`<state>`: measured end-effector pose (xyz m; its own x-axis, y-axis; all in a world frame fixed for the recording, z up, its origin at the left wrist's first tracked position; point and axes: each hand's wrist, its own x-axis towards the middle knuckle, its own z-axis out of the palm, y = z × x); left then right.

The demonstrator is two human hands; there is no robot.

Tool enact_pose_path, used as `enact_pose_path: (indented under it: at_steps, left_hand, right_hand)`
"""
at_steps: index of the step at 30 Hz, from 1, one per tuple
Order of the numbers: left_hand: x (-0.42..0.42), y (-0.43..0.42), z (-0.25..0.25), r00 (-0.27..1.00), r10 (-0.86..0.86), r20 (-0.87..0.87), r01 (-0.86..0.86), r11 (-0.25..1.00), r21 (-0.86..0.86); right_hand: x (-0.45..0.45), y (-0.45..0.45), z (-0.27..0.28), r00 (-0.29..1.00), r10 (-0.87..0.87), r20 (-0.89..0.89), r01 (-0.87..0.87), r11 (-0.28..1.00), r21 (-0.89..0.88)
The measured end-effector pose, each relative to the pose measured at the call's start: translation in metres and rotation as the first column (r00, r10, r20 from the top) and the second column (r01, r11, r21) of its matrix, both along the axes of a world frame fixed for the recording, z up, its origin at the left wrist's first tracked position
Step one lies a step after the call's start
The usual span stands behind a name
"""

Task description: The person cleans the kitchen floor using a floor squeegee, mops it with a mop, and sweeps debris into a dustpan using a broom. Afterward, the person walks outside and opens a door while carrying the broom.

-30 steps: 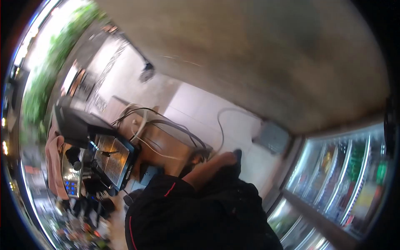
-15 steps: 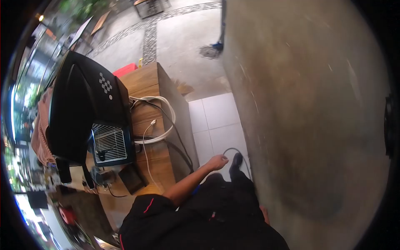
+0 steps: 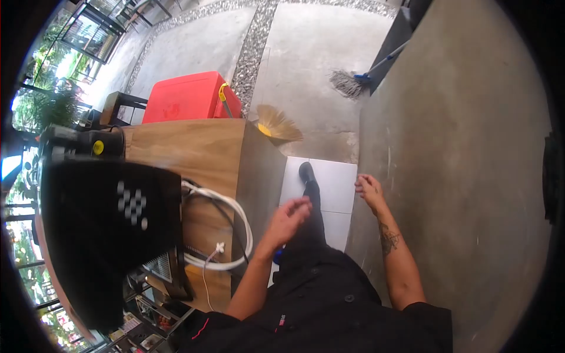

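Note:
My left hand [image 3: 288, 220] hangs in front of my body, above my leg, with its fingers loosely bent and apart. It looks slightly blurred and holds nothing that I can see. Beside the concrete wall [image 3: 459, 147], my right hand [image 3: 369, 191] is raised with relaxed, half-curled fingers and nothing visible in them. The nearest things to my left hand are a looped white hose [image 3: 247, 226] and a black cable, which stick out past the counter edge from a black machine [image 3: 118, 212] with a pattern of white dots.
The machine stands on a wooden counter [image 3: 206, 144] at the left. Beyond are a red box [image 3: 182, 97], a straw broom [image 3: 276, 122] and a mop [image 3: 348, 82] against a dark panel. White floor tiles [image 3: 335, 197] lie between counter and wall. A white plug [image 3: 220, 247] rests on the counter.
The view has shifted forward, bringing the red box and broom more fully into sight. My left hand has left the thin dark cable near the floor. My right arm has come up into view.

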<state>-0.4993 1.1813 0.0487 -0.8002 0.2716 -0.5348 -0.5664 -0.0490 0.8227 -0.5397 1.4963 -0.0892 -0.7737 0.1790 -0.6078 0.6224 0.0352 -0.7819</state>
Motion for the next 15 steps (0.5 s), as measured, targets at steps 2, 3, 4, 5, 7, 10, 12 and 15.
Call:
enact_pose_path:
  at_steps: [2, 3, 4, 5, 7, 10, 12, 15]
  left_hand:
    - [-0.098, -0.008, 0.004, 0.971, 0.109, -0.214, -0.131, 0.987, -0.092]
    - [-0.151, -0.016, 0.005, 0.931, 0.151, -0.331, -0.222, 0.957, -0.187]
    - [-0.200, -0.038, -0.019, 0.884, 0.207, -0.418, -0.351, 0.885, -0.304]
    - [-0.251, -0.051, 0.000, 0.872, 0.272, -0.406, -0.442, 0.794, -0.418]
    - [-0.341, -0.099, 0.001, 0.830, 0.356, -0.428, -0.552, 0.633, -0.543]
    - [-0.434, -0.191, -0.065, 0.871, 0.203, -0.447, -0.489, 0.271, -0.829]
    - [-0.462, -0.225, -0.085, 0.993, 0.114, 0.035, 0.019, 0.139, -0.990]
    - [-0.479, -0.259, -0.122, 0.793, 0.149, 0.591, 0.605, -0.084, -0.792]
  right_hand:
    - [-0.055, -0.019, -0.020, 0.999, -0.031, 0.005, 0.031, 0.999, -0.009]
    - [-0.075, -0.027, -0.038, 0.999, 0.003, 0.048, -0.001, 1.000, -0.027]
    - [-0.089, -0.036, -0.048, 0.994, 0.047, 0.096, -0.043, 0.998, -0.051]
    - [-0.108, -0.046, -0.050, 0.968, 0.074, 0.240, -0.049, 0.993, -0.110]
    - [-0.142, -0.066, -0.042, 0.928, 0.102, 0.358, -0.025, 0.976, -0.215]
    - [-0.199, -0.088, -0.026, 0.883, 0.056, 0.467, 0.162, 0.895, -0.415]
    - [-0.241, -0.104, -0.035, 0.837, 0.046, 0.545, 0.263, 0.840, -0.475]
    - [-0.312, -0.127, -0.057, 0.820, 0.111, 0.562, 0.205, 0.859, -0.469]
